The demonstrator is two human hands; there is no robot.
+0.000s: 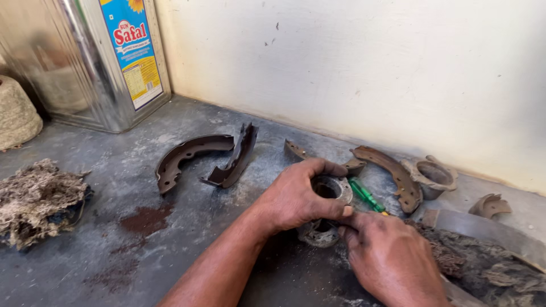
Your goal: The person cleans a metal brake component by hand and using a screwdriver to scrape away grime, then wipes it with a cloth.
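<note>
On a grey, stained bench (114,239) against a pale wall (369,68), the left hand (296,196) is closed around a round metal hub (330,190), fingers curled over its top rim and thumb at its near side; the hub's open bore shows dark, and what lies inside it cannot be made out. The right hand (389,258) sits just beside it, its fingers pressed together at the hub's lower edge, where they meet the left thumb; whether they pinch anything there is hidden. A green-handled screwdriver (365,196) lies on the bench just behind the hub, its near end under the right hand. Two rusty brake shoes (187,150) rest to the left, one flat, one on edge, and another shoe (398,176) curves to the right. Beyond that stands a small metal cup (432,177), open-topped; its inside looks dark. A big square tin (85,62) stands in the far left corner, closed as far as can be seen. Wads of fibrous waste (34,199) lie at both sides.
</note>
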